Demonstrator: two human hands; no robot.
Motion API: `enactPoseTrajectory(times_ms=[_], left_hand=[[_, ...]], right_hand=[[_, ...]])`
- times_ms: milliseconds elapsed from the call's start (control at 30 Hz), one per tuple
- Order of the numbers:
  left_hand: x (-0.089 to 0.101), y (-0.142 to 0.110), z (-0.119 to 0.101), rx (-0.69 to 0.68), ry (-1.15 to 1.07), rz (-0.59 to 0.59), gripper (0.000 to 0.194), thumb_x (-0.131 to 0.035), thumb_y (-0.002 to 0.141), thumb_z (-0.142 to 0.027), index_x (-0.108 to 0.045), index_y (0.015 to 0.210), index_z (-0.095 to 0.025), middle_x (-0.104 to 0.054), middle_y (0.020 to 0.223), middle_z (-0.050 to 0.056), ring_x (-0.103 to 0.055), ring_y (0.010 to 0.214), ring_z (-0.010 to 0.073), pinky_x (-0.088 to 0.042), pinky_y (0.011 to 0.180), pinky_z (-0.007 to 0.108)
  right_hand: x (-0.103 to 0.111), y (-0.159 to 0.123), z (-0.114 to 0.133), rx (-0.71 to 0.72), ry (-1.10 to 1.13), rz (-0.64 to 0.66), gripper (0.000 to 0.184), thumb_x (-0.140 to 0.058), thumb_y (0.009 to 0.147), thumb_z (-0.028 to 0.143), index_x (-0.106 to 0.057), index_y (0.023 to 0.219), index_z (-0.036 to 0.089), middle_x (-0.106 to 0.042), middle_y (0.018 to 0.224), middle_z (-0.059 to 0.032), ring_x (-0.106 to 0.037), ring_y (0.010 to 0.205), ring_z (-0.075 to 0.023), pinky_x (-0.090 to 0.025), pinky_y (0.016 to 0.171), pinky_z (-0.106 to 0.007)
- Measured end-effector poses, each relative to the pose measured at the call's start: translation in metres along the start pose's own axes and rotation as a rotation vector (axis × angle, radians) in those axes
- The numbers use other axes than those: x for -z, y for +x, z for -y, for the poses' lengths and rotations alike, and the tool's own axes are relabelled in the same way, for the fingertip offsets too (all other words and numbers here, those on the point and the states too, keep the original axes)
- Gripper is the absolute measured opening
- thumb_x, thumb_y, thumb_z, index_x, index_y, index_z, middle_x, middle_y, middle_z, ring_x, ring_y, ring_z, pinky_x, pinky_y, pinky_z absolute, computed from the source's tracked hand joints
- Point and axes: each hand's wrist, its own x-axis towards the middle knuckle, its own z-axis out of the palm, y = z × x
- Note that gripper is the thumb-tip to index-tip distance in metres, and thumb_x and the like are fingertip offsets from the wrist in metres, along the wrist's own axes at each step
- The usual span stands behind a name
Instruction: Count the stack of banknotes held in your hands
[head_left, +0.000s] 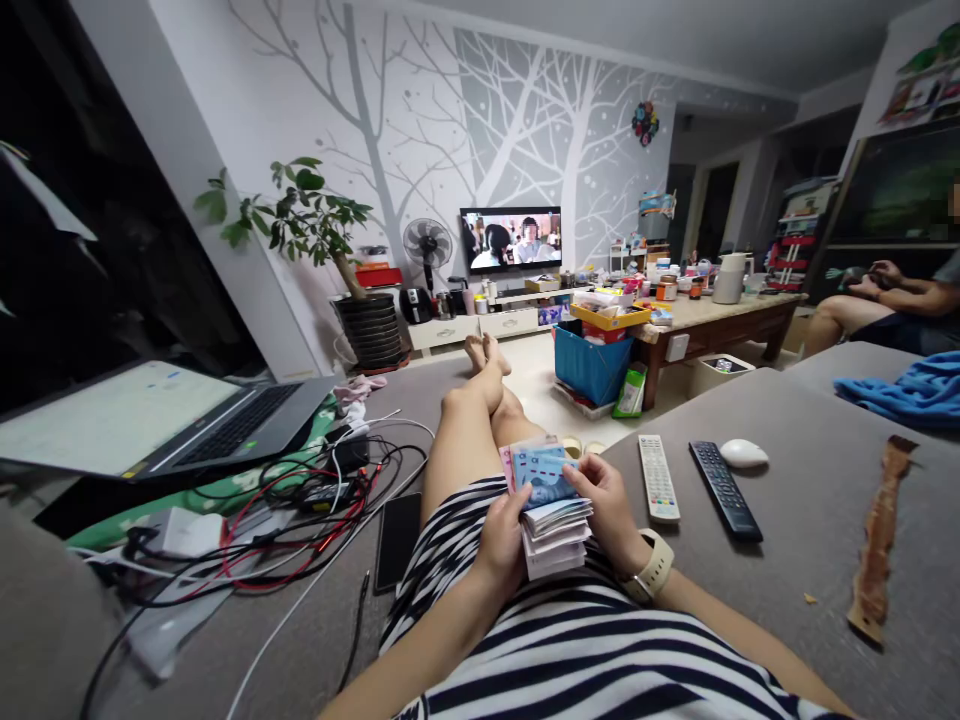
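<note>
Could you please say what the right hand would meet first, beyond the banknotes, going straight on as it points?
Probably the bare legs just past the banknotes, though the depth is unclear.

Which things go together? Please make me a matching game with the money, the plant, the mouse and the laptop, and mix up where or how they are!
Things:
1. banknotes
2. potted plant
3. computer mouse
4. laptop

Places and states:
A. beside the black remote
B. open, with its screen lit
C. held in the left hand and right hand
D. next to the fan, near the wall

Right pairs: 1-C, 2-D, 3-A, 4-B
</note>
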Motion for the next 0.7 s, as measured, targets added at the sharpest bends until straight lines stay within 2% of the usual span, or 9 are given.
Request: enactPoseTrajectory(times_ms=[133,267,467,700], left_hand=[[-0.0012,0.0038,0.0011,0.005,-0.069,-0.009,0.03,-0.058,0.077,-0.034,-0.071,0.088,-0.009,-0.074,0.079,0.01,-0.07,0.082,0.0255,-0.052,0.081,0.037],[-0.0008,0.0059,0.0014,0.004,-0.088,0.006,0.03,-0.057,0.075,-0.031,-0.071,0.093,-0.011,-0.074,0.08,0.009,-0.069,0.087,0.024,-0.053,0.082,0.036],[0.002,0.0075,0.002,-0.016,-0.03,0.002,0.03,-0.059,0.073,-0.03,-0.072,0.092,-0.012,-0.074,0.082,0.008,-0.069,0.089,0.0237,-0.053,0.081,0.035],[-0.0003,0.005,-0.0005,-0.014,0.003,0.02,0.028,-0.06,0.071,-0.031,-0.072,0.089,-0.013,-0.074,0.081,0.007,-0.068,0.086,0.0231,-0.052,0.08,0.035]], right_hand=[[-0.0004,-0.0029,0.0028,0.075,-0.004,0.007,0.032,-0.066,0.077,0.04,-0.048,0.062,0.018,-0.039,0.057,0.0052,-0.033,0.055,-0.0099,-0.029,0.052,-0.024],[-0.0013,-0.0036,0.0054,0.127,-0.019,0.031,0.028,-0.064,0.08,0.037,-0.053,0.064,0.018,-0.043,0.058,0.004,-0.036,0.056,-0.0108,-0.031,0.054,-0.024],[-0.0023,-0.003,0.008,0.095,0.036,0.059,0.021,-0.064,0.08,0.036,-0.06,0.073,0.017,-0.052,0.063,0.0021,-0.045,0.059,-0.0119,-0.037,0.057,-0.024],[-0.0031,0.0001,0.0088,0.066,0.078,0.049,0.023,-0.066,0.078,0.038,-0.062,0.073,0.017,-0.055,0.063,0.0014,-0.046,0.058,-0.0114,-0.039,0.056,-0.024]])
